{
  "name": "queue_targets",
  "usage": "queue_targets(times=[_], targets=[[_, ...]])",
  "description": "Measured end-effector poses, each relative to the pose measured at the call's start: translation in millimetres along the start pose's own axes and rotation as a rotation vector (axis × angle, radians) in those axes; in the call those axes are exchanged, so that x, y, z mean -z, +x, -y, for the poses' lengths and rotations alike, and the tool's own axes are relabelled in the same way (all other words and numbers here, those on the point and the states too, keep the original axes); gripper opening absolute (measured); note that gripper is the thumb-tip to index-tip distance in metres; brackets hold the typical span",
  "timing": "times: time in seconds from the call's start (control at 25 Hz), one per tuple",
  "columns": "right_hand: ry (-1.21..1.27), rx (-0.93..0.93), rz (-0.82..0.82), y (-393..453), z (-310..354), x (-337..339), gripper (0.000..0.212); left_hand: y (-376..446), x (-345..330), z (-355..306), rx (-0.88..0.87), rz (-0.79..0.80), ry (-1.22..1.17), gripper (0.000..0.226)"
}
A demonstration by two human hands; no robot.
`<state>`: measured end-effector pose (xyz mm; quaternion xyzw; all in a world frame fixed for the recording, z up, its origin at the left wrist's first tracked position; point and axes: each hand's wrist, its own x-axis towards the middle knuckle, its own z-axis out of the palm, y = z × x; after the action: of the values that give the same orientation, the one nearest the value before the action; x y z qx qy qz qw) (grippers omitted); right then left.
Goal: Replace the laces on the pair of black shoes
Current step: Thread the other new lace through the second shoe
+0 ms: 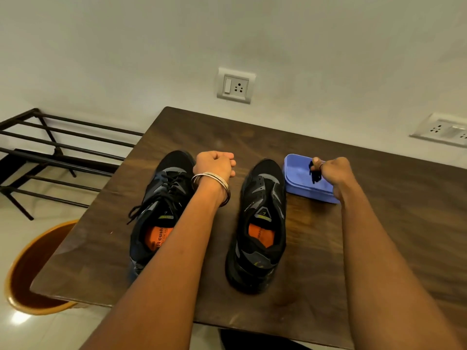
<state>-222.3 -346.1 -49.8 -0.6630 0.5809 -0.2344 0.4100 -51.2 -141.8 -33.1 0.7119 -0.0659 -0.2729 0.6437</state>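
Observation:
Two black shoes with orange insoles stand side by side on a dark wooden table (379,223). The left shoe (156,198) has a black lace threaded, its ends loose. No lace shows on the right shoe (260,223). My left hand (214,164), with bangles on the wrist, hovers between the shoes' toes, fingers curled into a fist with nothing in it. Over a blue plastic box (300,178) to the right of the shoes, my right hand (333,170) pinches a bunched black lace (314,173).
A black metal rack (50,152) stands on the floor to the left of the table. An orange bin (30,269) sits below the table's near left corner. Wall sockets (236,85) are behind the table.

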Motion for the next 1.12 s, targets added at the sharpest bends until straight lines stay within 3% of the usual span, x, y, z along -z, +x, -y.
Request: queue_targets(times=[0.08, 0.16, 0.36, 0.48, 0.6, 0.72, 0.84, 0.96, 1.0, 1.12], targets=[[0.439, -0.04, -0.003, -29, 23, 18, 0.019, -5, -1, -4, -0.055, 0.069, 0.036, 0.021], [0.661, -0.082, 0.09, -63, 46, 38, 0.014, -15, -6, -8, -0.132, 0.201, 0.074, 0.016], [0.752, -0.111, 0.229, -143, 50, 49, 0.005, -44, -27, -20, -0.407, 0.524, 0.142, 0.046], [0.764, -0.166, 0.236, -161, 32, 44, 0.008, -64, -38, -19, -0.427, 0.706, 0.192, 0.038], [0.722, -0.182, 0.256, -155, 20, 45, 0.007, -65, -43, -14, -0.49, 0.68, 0.441, 0.021], [0.824, -0.224, 0.273, -146, 15, 43, 0.007, -61, -45, -12, -0.298, 0.719, 0.475, 0.016], [1.033, -0.249, 0.314, -142, 13, 39, 0.016, -57, -48, -13, -0.18, 0.783, 0.473, 0.034], [1.093, -0.233, 0.382, -144, 14, 41, 0.019, -55, -49, -12, -0.274, 0.782, 0.417, 0.056], [1.097, -0.236, 0.391, -146, 15, 42, 0.018, -57, -50, -12, -0.318, 0.777, 0.407, 0.053], [1.108, -0.282, 0.36, -148, 15, 45, 0.018, -60, -54, -8, -0.443, 0.734, 0.488, 0.016]])
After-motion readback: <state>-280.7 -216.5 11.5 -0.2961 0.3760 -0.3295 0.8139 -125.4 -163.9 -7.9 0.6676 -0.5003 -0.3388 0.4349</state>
